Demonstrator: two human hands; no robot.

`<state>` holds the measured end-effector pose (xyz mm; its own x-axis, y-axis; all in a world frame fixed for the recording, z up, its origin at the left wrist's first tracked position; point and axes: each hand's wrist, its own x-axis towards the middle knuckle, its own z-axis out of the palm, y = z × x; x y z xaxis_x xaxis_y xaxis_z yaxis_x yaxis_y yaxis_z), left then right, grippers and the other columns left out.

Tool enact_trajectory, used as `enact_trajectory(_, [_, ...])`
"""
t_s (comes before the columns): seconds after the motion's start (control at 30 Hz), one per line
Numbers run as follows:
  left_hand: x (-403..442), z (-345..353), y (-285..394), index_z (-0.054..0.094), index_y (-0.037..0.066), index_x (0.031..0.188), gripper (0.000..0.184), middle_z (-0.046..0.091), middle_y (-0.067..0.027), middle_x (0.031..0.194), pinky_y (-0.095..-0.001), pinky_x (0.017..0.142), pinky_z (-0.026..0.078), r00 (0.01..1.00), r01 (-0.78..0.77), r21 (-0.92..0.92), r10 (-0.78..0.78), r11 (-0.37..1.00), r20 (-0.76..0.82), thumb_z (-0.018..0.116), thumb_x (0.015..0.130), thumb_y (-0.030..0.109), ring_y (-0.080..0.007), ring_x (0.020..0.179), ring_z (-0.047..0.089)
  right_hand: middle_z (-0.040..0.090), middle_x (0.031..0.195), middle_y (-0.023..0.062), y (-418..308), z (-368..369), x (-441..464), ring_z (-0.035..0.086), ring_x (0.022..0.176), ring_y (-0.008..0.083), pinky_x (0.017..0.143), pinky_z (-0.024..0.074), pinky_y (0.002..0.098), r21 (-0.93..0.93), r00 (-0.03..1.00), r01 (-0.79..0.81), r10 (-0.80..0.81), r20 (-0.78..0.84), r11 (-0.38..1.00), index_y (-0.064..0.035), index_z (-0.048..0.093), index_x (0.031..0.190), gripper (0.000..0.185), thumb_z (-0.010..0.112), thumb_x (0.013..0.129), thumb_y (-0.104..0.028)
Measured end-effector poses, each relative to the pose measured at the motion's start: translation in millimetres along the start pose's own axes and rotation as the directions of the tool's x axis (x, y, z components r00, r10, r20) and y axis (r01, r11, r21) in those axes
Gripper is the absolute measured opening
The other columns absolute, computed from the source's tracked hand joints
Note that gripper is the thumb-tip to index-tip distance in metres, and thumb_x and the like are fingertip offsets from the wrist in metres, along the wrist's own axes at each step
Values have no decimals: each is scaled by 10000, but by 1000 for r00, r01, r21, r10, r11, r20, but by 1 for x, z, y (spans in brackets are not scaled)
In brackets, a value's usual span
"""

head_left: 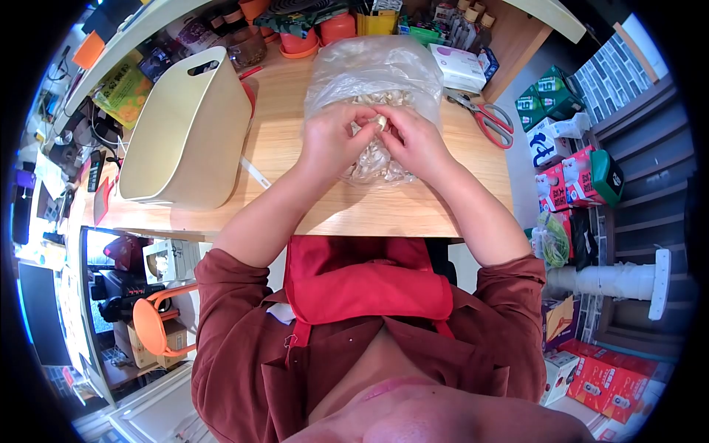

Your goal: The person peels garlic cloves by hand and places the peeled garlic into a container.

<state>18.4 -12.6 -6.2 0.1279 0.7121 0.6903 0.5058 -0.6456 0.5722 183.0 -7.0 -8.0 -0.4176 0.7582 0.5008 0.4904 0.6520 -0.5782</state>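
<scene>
Above an open clear plastic bag [369,68], my two hands meet. Fingers and thumb of my left hand [334,138] are closed around one side of a small cream-white piece [381,123], which resembles a garlic clove. On its other side my right hand [415,142] pinches it too. Many similar pale pieces [374,161] lie in the bag, under and around my hands. The fingers partly cover the held piece, so its full shape is hidden.
A tall cream plastic bin [210,136] stands left on the wooden table [354,213]. Red-handled scissors [491,124] lie to the right, near a white box [458,68]. A white strip [255,172] lies beside the bin. Pots and bottles line the back.
</scene>
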Motion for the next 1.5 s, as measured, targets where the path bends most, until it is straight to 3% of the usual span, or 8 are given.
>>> enact_trajectory(0.5, [-1, 4, 2, 658, 47, 783, 109, 561, -17, 624, -227, 445, 371, 992, 129, -69, -128, 989, 20, 690, 684, 75, -64, 480, 448, 578, 973, 151, 4, 5, 0, 553, 913, 319, 770, 455, 379, -33, 999, 37, -36, 26, 999, -51, 519, 1126, 362, 579, 771, -78])
enact_trajectory(0.67, [0, 3, -1, 645, 49, 769, 81, 554, -12, 625, -225, 446, 370, 988, 147, -55, -144, 988, 49, 681, 700, 72, -62, 479, 445, 579, 943, 136, 1, 3, -1, 573, 831, 300, 704, 471, 359, 5, 1000, -18, 18, 24, 1000, -77, 532, 1119, 352, 587, 771, -78])
enact_trajectory(0.77, [0, 1, -3, 608, 43, 775, 96, 583, -86, 695, -292, 502, 439, 980, 177, -60, -171, 982, 98, 663, 725, 104, -170, 522, 524, 582, 914, 131, -1, 2, 0, 581, 777, 286, 668, 475, 347, 20, 998, -65, 64, 20, 998, -92, 544, 1110, 346, 596, 769, -77])
enact_trajectory(0.87, [-1, 3, -6, 616, 48, 777, 87, 553, -36, 642, -242, 457, 382, 993, 110, -51, -107, 993, 56, 674, 730, 92, -95, 483, 464, 579, 871, 121, 2, 3, 0, 581, 736, 262, 646, 472, 338, 25, 997, -73, 74, -15, 997, -97, 555, 1105, 348, 611, 762, -75])
enact_trajectory(1.17, [-1, 0, -6, 604, 45, 773, 99, 555, -57, 657, -257, 469, 403, 995, 92, -50, -90, 995, 38, 679, 729, 92, -111, 491, 485, 561, 745, 74, 6, 3, 2, 555, 641, 171, 604, 453, 284, 92, 987, -159, 161, -10, 983, -90, 578, 1079, 348, 647, 738, -72])
enact_trajectory(1.37, [0, -1, -13, 603, 42, 747, 97, 576, -82, 662, -291, 495, 433, 998, 22, 42, -24, 999, 57, 680, 709, 85, -171, 520, 532, 543, 715, 33, 3, 1, 2, 526, 644, 119, 614, 439, 252, 165, 981, -188, 194, -23, 968, -80, 585, 1064, 341, 649, 729, -69])
enact_trajectory(1.47, [1, -3, -11, 592, 49, 738, 75, 594, -120, 701, -370, 610, 460, 989, 92, 92, -102, 991, 108, 642, 710, 97, -286, 677, 585, 537, 708, 16, 4, 0, 2, 516, 665, 98, 627, 431, 239, 232, 973, -220, 231, -23, 948, -74, 588, 1050, 327, 649, 729, -70])
enact_trajectory(1.5, [1, -2, -13, 598, 48, 740, 73, 595, -115, 693, -355, 590, 460, 992, 67, 118, -80, 991, 101, 648, 705, 87, -271, 648, 583, 535, 706, 12, 4, 0, 2, 513, 672, 93, 632, 428, 236, 255, 969, -231, 245, -23, 939, -71, 589, 1045, 322, 649, 729, -70])
